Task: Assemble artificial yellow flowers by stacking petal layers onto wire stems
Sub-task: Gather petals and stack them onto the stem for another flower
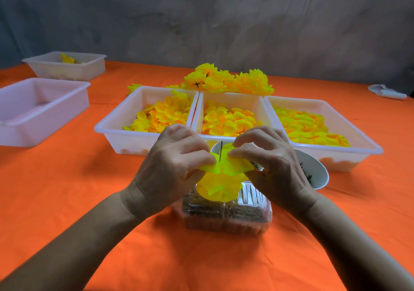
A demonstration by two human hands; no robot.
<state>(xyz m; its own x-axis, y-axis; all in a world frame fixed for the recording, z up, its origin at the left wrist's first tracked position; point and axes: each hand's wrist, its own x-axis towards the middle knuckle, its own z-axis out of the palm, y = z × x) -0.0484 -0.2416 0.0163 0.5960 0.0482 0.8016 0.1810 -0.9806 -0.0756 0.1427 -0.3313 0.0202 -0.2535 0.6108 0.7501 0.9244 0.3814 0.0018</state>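
Note:
A half-built yellow flower (218,186) hangs between my hands above a clear plastic box (226,214). Its dark wire stem (221,150) pokes straight up through the top petal layer (233,167). My left hand (170,167) pinches the left edge of that layer. My right hand (268,165) pinches its right edge, fingers curled over the petals. Three white trays of loose yellow-orange petal layers stand behind: left (107,131), middle (257,102), right (367,143). A heap of finished yellow flowers (233,80) lies behind the trays.
A white bowl (315,170) with dark green pieces sits under my right hand. Two more white trays stand at the far left, the nearer (42,111) without petals, the farther (67,67) holding a few. A crumpled white item (387,92) lies at the far right. An orange cloth (67,190) covers the table.

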